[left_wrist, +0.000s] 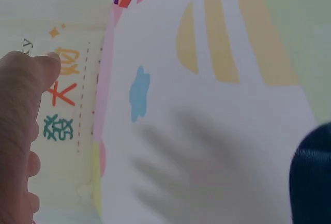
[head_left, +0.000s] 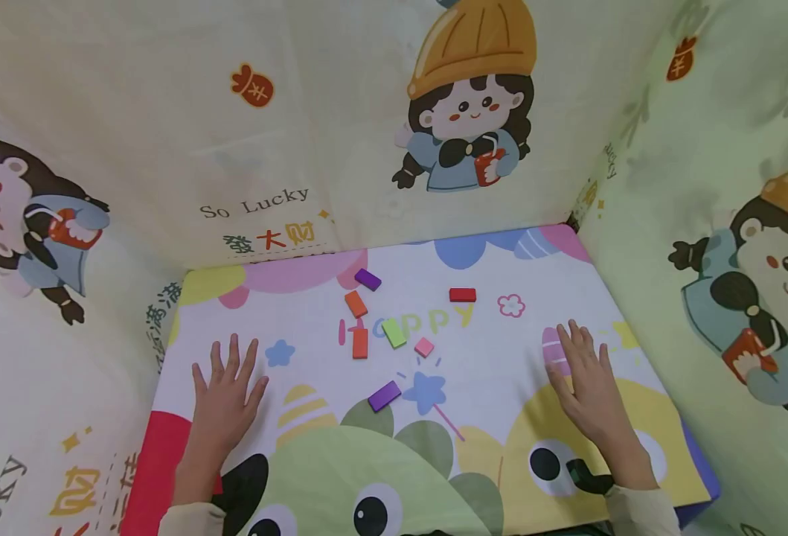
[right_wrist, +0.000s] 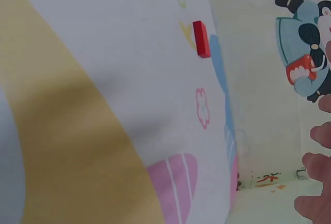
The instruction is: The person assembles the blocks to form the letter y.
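Note:
My left hand (head_left: 222,402) is held with spread fingers over the left side of the printed table mat (head_left: 501,350), holding nothing. Over the mat's right side my right hand (head_left: 593,398) is likewise spread and holds nothing. Between the hands lie small rectangular blocks: a purple block (head_left: 368,279) at the back, an orange block (head_left: 356,304), an orange-red block (head_left: 360,344), a light green block (head_left: 394,333), a small pink block (head_left: 424,347) and a second purple block (head_left: 385,396) nearer the front. A red block (head_left: 463,295) lies apart, and the right wrist view also catches it.
Patterned cloth (head_left: 340,149) walls in the back and both sides of the table. A dark strap (head_left: 588,476) shows at my right wrist. Soft hand shadows fall on the mat in both wrist views.

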